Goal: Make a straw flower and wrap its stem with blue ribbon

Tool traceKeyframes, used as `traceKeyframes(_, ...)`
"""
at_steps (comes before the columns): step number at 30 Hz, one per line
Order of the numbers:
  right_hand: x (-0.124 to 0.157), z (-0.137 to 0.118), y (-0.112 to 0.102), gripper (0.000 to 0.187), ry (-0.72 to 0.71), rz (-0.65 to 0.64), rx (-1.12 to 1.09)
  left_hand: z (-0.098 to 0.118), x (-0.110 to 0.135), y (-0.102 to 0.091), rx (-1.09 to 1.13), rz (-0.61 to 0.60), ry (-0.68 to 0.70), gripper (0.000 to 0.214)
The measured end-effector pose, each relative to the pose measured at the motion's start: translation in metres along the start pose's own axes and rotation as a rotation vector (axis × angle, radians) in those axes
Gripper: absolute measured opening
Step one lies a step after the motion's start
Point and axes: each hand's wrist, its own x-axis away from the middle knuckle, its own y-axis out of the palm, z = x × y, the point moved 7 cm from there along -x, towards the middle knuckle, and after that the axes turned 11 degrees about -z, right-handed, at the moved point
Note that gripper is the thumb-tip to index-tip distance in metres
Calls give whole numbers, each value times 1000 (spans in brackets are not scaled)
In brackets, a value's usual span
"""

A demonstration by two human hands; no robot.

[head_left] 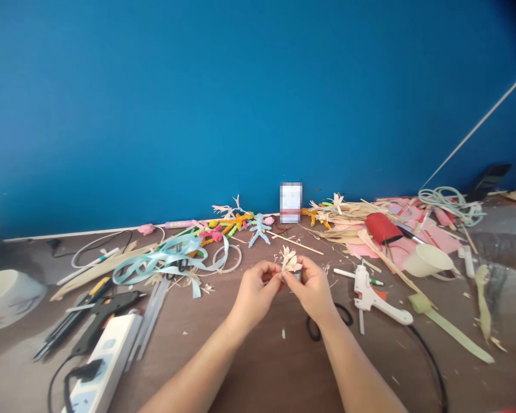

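Observation:
Between my fingertips, over the middle of the table, is a small cream-coloured craft flower point(289, 260) with pointed petals. My left hand point(260, 285) pinches it from the left with thumb and forefinger. From the other side my right hand point(308, 285) grips it the same way, the two thumbs nearly meeting below the petals. A small greyish bit shows by the right fingers, too small to name. The flower's lower part is hidden by my fingers. Under my right wrist lies a black cord loop point(313, 328).
At right are a white glue gun point(365, 292), a green ribbon roll point(421, 304), a red cylinder point(382, 228) and a white cup point(429, 260). At left lie blue ribbon point(155, 259), a black glue gun point(105, 315), a power strip point(107, 358) and a white bowl point(8, 298). Pipe-cleaner pieces point(236, 222) line the wall.

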Motion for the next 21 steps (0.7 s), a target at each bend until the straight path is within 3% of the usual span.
traceKeyframes(3,2,-4,-1,7,-28,11,59,2,1,1,46,-5,-7,18)
traceKeyframes(11,9,-32,-1,3,-265,40,174,5,4,5,227,-42,-92,17)
traceKeyframes(18,10,-33,-2,4,-308,41,133,10,5,6,198,-66,-98,18)
traceKeyframes(21,10,-29,-2,3,-296,35,54,12,5,4,112,-56,-37,15)
